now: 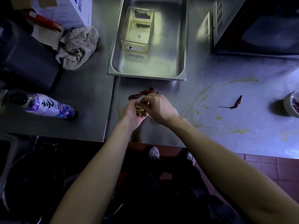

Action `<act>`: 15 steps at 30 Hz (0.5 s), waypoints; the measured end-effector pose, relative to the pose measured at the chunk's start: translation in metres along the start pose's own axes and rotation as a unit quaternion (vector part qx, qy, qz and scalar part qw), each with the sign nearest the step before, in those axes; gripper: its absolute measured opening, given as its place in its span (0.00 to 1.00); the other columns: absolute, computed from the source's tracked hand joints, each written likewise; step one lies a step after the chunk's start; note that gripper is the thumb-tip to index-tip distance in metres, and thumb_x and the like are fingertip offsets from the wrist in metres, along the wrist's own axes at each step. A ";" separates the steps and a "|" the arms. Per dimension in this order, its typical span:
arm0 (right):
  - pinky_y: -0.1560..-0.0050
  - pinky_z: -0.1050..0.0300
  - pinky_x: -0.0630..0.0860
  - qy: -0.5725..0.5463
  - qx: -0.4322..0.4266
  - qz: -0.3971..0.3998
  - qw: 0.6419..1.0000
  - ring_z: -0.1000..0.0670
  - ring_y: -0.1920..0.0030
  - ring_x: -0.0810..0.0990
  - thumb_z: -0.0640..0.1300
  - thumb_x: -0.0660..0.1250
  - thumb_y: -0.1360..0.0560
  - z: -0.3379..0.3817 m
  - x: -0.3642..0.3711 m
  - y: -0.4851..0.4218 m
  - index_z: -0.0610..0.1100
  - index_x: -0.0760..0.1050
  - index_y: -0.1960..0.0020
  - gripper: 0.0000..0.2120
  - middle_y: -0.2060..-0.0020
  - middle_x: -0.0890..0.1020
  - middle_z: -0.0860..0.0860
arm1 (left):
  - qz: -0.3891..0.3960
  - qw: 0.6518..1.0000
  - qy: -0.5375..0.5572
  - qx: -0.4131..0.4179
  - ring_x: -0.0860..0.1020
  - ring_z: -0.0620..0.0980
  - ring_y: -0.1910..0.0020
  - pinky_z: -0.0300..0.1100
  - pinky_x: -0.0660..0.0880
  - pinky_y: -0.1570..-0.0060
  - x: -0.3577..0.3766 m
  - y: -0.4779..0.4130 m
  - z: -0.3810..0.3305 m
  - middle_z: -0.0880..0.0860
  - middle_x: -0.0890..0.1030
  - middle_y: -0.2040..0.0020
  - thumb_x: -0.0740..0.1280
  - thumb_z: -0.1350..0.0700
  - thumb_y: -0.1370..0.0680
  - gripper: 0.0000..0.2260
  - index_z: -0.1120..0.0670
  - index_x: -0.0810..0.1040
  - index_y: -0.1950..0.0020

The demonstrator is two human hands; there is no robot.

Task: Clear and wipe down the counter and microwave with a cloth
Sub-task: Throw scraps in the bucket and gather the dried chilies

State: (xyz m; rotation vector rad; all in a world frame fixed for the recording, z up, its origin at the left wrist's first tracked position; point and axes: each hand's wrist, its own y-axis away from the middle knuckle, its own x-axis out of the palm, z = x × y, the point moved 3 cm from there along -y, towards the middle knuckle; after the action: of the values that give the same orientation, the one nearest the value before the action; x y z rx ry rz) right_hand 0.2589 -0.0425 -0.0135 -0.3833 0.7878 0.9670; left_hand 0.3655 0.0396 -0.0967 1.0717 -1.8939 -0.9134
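Note:
Both hands meet over the steel counter [218, 97] near its front edge. My left hand [131, 114] is cupped palm up and holds pale food scraps [140, 110]. My right hand [159, 109] reaches over it, its fingers pinching a small pale scrap at the left palm. Dried red chillies [142, 94] lie on the counter just behind the hands. Another dried chilli [237, 103] lies alone to the right. Yellowish smears [199, 101] streak the counter. A crumpled grey cloth [77, 47] sits at the back left. The microwave [258, 25] stands at the back right.
A steel tray [181, 67] at the back centre holds a clear plastic container [137, 29]. A purple bottle [48, 105] lies on the left counter, with a cardboard box [69, 10] and a dark appliance [27, 57] behind. A cup [291, 104] with chillies stands at the right edge.

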 end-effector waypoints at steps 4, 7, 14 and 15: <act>0.51 0.49 0.77 0.021 0.117 -0.046 0.992 0.40 0.50 0.83 0.40 0.66 0.23 -0.043 -0.011 0.020 0.43 0.84 0.44 0.11 0.49 0.85 0.45 | -0.019 1.000 -0.004 -0.007 0.77 0.50 0.72 0.38 0.69 0.76 -0.012 -0.007 0.003 0.54 0.79 0.65 0.66 0.56 0.17 0.13 0.57 0.76 0.61; 0.46 0.48 0.78 0.083 0.184 0.044 0.979 0.38 0.46 0.82 0.42 0.71 0.23 -0.071 -0.004 0.033 0.44 0.82 0.36 0.16 0.43 0.81 0.46 | -0.039 0.998 -0.049 0.004 0.70 0.47 0.75 0.37 0.60 0.79 -0.020 -0.011 0.002 0.52 0.76 0.69 0.68 0.51 0.19 0.15 0.53 0.71 0.64; 0.51 0.48 0.79 0.187 0.143 0.093 0.968 0.35 0.48 0.82 0.42 0.69 0.21 -0.071 0.016 0.020 0.44 0.83 0.40 0.11 0.43 0.80 0.43 | -0.001 0.940 -0.315 0.130 0.67 0.47 0.77 0.38 0.61 0.74 0.001 0.002 -0.004 0.49 0.73 0.72 0.71 0.46 0.21 0.19 0.51 0.73 0.69; 0.52 0.48 0.77 0.201 0.137 0.095 0.965 0.35 0.48 0.82 0.42 0.69 0.21 -0.071 0.018 0.017 0.42 0.83 0.41 0.10 0.44 0.80 0.42 | 0.006 0.909 -0.378 0.175 0.69 0.47 0.76 0.39 0.63 0.73 0.007 0.004 -0.006 0.48 0.74 0.73 0.71 0.46 0.20 0.18 0.51 0.76 0.67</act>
State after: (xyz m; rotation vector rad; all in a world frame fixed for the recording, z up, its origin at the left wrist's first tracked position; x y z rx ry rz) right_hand 0.2199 -0.0666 -0.0734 -0.2676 1.3307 0.9528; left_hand 0.3665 0.0336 -0.0886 0.9729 -2.7854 -1.1103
